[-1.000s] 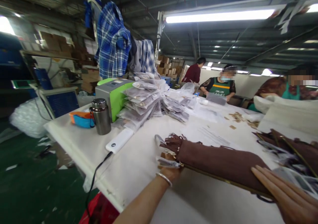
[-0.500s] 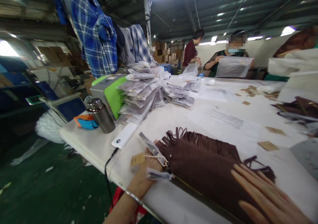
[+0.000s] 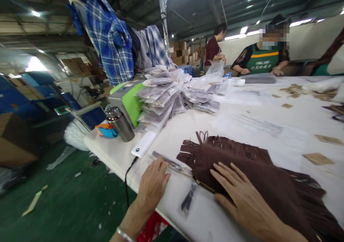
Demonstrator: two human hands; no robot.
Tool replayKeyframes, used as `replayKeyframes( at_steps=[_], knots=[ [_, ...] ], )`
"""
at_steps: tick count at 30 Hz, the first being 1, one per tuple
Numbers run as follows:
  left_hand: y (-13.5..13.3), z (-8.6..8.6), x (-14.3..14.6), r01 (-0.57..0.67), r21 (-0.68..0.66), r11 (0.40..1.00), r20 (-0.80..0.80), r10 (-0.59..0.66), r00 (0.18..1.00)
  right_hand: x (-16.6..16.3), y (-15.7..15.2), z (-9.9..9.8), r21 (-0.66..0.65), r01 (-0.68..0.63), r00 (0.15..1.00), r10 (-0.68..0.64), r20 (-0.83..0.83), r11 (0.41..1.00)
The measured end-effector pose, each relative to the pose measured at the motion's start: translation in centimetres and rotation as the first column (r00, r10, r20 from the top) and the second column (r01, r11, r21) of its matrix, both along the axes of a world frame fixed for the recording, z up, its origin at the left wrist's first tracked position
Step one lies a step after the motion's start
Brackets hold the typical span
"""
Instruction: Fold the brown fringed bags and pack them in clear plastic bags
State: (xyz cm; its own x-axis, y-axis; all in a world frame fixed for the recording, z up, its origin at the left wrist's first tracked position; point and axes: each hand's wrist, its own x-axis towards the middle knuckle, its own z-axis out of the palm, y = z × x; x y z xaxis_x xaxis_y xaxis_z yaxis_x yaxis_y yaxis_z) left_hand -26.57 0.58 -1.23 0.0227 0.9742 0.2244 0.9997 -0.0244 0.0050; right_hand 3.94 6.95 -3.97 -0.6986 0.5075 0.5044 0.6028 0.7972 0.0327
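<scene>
A brown fringed garment [image 3: 242, 163] lies flat on the white table [image 3: 268, 120] in front of me. My right hand [image 3: 242, 195] rests on it, palm down, fingers spread. My left hand [image 3: 153, 183] lies flat on the table just left of the garment's fringe. Its fingertips touch a small clear packet with tags [image 3: 172, 163] attached at the garment's edge. A dark strip [image 3: 188, 199] lies on the table between my hands.
A white power bank [image 3: 143, 144] with a cable, a steel flask [image 3: 119, 124], a green machine [image 3: 126, 98] and a heap of bagged items [image 3: 166, 95] sit at the left. Paper tags [image 3: 317, 158] are scattered on the right. Other people [image 3: 264, 56] work at the far side.
The garment has been laid flat on the table. My left hand let go of the tags and now lies flat. My right hand has moved onto the garment's left part.
</scene>
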Motion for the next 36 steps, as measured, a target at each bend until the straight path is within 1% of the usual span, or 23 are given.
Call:
replayKeyframes(
  at_steps=[1,2,3,5,6,7,9,11,13,15,17,20,23,25,28,31,34,36],
  knots=[
    [0.2,-0.3,-0.1,0.018,0.074,0.997,0.002,-0.018,1.0,-1.2,-0.6,0.8,-0.059,-0.047,0.998,0.044,-0.04,0.997],
    [0.5,-0.6,-0.2,0.045,0.121,0.992,0.001,-0.046,0.999,-2.7,-1.4,1.4,-0.13,-0.112,0.992,0.103,-0.073,0.985],
    [0.9,-0.9,-0.3,0.08,0.126,0.989,0.0,-0.081,0.997,-4.2,-2.1,2.0,-0.208,-0.186,0.981,0.169,-0.096,0.96],
    [1.8,-1.3,-0.5,0.151,0.068,0.986,0.014,-0.152,0.988,-6.9,-3.3,2.6,-0.332,-0.311,0.95,0.289,-0.114,0.891],
    [2.3,-1.3,-0.7,0.172,0.032,0.985,0.023,-0.173,0.985,-7.8,-3.6,2.6,-0.369,-0.343,0.939,0.325,-0.112,0.864],
    [2.8,-1.3,-0.8,0.186,0.004,0.983,0.032,-0.186,0.982,-8.4,-3.8,2.4,-0.387,-0.358,0.933,0.344,-0.107,0.85],
    [3.5,-1.0,-1.1,0.198,-0.019,0.98,0.041,-0.197,0.979,-8.3,-3.5,1.8,-0.4,-0.339,0.94,0.323,-0.108,0.851],
    [4.1,-0.5,-1.4,0.215,-0.029,0.976,0.05,-0.214,0.976,-7.4,-2.9,1.2,-0.409,-0.308,0.951,0.287,-0.114,0.859],
    [4.6,0.3,-1.8,0.239,-0.055,0.969,0.063,-0.236,0.97,-6.7,-2.3,1.0,-0.405,-0.287,0.958,0.266,-0.11,0.868],
    [5.1,1.0,-2.1,0.255,-0.096,0.962,0.069,-0.249,0.966,-7.2,-1.8,1.1,-0.377,-0.257,0.966,0.241,-0.09,0.89],
    [5.7,1.7,-2.4,0.256,-0.141,0.956,0.055,-0.251,0.967,-9.1,-1.6,1.1,-0.309,-0.2,0.98,0.195,-0.047,0.93],
    [6.6,2.5,-2.8,0.254,-0.2,0.946,0.016,-0.256,0.967,-13.5,-1.5,0.9,-0.16,-0.063,0.995,0.074,0.061,0.985],
    [7.4,2.9,-3.1,0.259,-0.245,0.934,-0.001,-0.267,0.964,-17.3,-1.5,0.7,-0.082,0.049,0.993,-0.04,0.112,0.995],
    [7.9,3.1,-3.5,0.254,-0.267,0.93,0.009,-0.262,0.965,-18.7,-1.5,0.8,-0.075,0.077,0.99,-0.067,0.123,0.994],
    [8.5,3.2,-4.0,0.256,-0.296,0.92,0.054,-0.251,0.966,-18.6,-1.5,1.1,-0.09,0.075,0.987,-0.06,0.152,0.993],
    [9.1,3.3,-4.5,0.264,-0.325,0.908,0.101,-0.244,0.964,-17.1,-1.6,1.3,-0.127,0.036,0.985,-0.014,0.173,0.991],
    [9.2,3.2,-5.0,0.24,-0.339,0.91,0.111,-0.215,0.97,-15.0,-1.8,1.7,-0.186,-0.027,0.981,0.062,0.183,0.982],
    [9.1,3.2,-5.3,0.201,-0.329,0.922,0.092,-0.181,0.979,-13.2,-2.2,2.3,-0.233,-0.1,0.971,0.146,0.188,0.967]
  ],
)
